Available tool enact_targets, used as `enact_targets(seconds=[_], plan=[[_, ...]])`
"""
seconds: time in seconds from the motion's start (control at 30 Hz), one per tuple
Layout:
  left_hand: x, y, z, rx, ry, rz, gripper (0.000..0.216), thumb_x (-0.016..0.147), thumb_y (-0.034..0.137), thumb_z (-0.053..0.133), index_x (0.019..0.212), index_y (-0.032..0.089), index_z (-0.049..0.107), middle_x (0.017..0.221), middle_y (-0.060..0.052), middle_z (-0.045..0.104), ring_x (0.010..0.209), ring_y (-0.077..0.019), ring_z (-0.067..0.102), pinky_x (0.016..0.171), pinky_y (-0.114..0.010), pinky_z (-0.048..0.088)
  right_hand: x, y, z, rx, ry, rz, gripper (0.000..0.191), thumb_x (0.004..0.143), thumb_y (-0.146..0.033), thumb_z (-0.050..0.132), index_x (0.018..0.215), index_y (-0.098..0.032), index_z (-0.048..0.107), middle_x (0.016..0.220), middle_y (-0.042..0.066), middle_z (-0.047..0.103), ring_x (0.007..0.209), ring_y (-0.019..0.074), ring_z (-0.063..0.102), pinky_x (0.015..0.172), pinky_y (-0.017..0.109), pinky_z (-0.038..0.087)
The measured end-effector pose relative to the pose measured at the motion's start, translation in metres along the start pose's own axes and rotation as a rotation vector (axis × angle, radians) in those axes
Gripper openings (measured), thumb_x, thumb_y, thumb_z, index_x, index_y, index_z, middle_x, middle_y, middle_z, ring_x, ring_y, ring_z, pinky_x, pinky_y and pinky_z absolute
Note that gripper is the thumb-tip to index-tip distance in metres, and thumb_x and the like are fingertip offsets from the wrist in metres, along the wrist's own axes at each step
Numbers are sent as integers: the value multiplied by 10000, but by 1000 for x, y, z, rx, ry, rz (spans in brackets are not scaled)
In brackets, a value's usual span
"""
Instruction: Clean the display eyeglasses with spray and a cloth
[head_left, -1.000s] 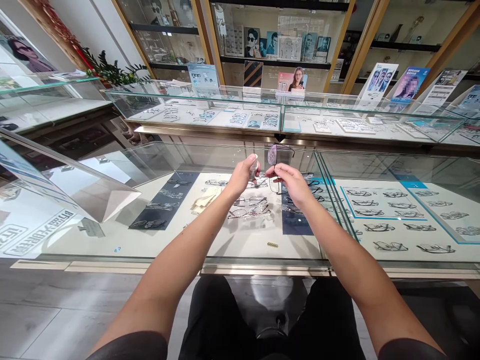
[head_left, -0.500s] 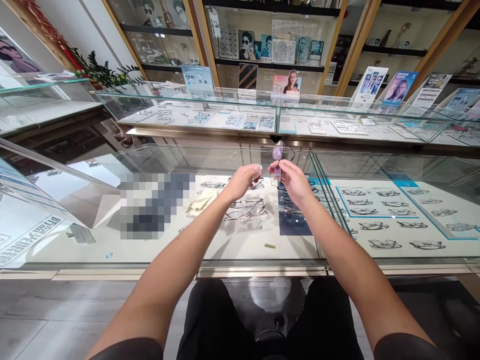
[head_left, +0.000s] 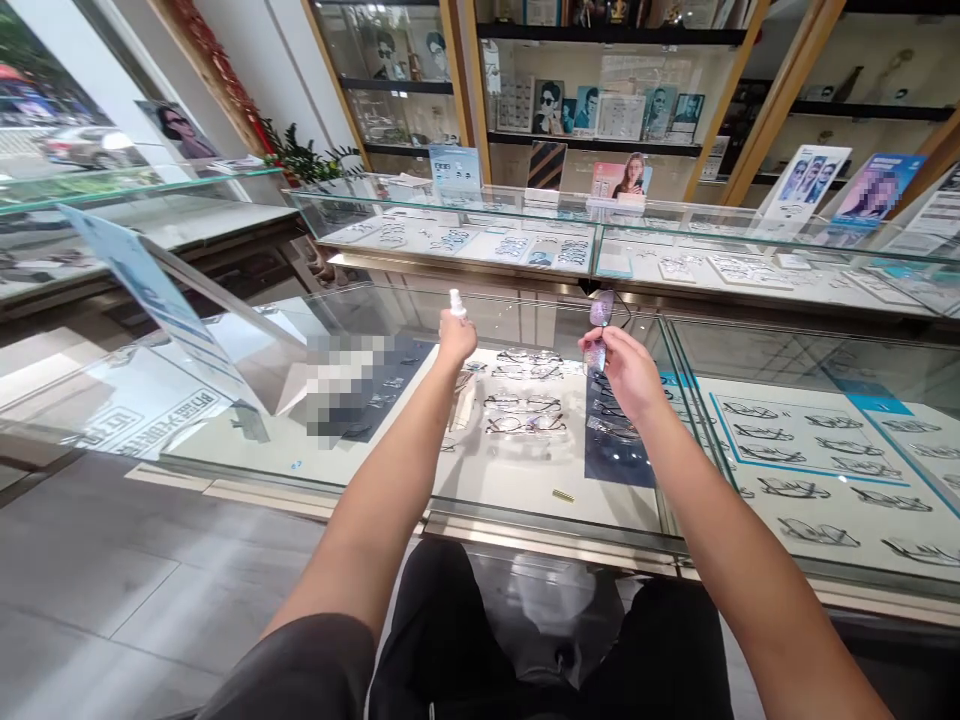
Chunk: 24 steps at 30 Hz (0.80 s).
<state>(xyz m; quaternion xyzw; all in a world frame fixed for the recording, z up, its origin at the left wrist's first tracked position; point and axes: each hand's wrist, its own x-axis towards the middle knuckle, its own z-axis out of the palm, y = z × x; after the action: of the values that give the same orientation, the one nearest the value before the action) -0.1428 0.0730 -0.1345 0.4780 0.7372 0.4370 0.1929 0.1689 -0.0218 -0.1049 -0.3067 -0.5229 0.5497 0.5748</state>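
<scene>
My left hand (head_left: 457, 336) is closed around a small white spray bottle (head_left: 455, 300), whose pale nozzle top sticks up above my fingers; the rest of it is hidden in my grip. To the right, my right hand (head_left: 628, 365) pinches a pair of eyeglasses (head_left: 601, 308) with purple-tinted reflections on its lenses. The glasses hang on end, one lens above my fingers and one below, with a dark temple arm out to the right. Both hands are over the glass display counter (head_left: 495, 505), where rows of eyeglass frames (head_left: 525, 415) lie.
A folded advertising stand (head_left: 176, 300) stands on the counter at left. On the right, more eyeglasses (head_left: 791, 488) lie inside the case. A small gold-coloured piece (head_left: 562, 496) is near the front edge. Behind runs another glass showcase (head_left: 465, 205) with upright cards.
My left hand has moved left, away from the glasses, and the white bottle top now shows above it. My right hand still holds the glasses. The view has turned left.
</scene>
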Motion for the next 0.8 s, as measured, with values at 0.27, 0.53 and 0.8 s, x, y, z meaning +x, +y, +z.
enact_targets(seconds=[0.27,0.53,0.8], plan=[[-6,-10,2,135,-42,-52,280,962,163,673,1208,192,542,1386,-242,703,1317,-352,672,1071,-418,481,-4,-1,0,-52,-13,-6,204,940,-457,698,948,-268,776,1029,53,781,1078,252,705,944,377,544],[-37,8,-20,158,95,-18,631,926,332,781,1442,154,466,1603,-297,501,1481,-397,533,1171,-443,421,-4,0,-2,-78,-22,-30,193,918,-463,714,919,-278,769,1014,63,776,1055,260,708,916,385,544],[-106,-22,-83,583,-90,62,238,948,339,710,1127,194,648,1309,-229,670,1251,-430,660,1003,-481,505,-6,-4,-2,-72,-17,-47,189,905,-453,719,912,-275,784,1002,63,784,1028,257,714,900,381,538]])
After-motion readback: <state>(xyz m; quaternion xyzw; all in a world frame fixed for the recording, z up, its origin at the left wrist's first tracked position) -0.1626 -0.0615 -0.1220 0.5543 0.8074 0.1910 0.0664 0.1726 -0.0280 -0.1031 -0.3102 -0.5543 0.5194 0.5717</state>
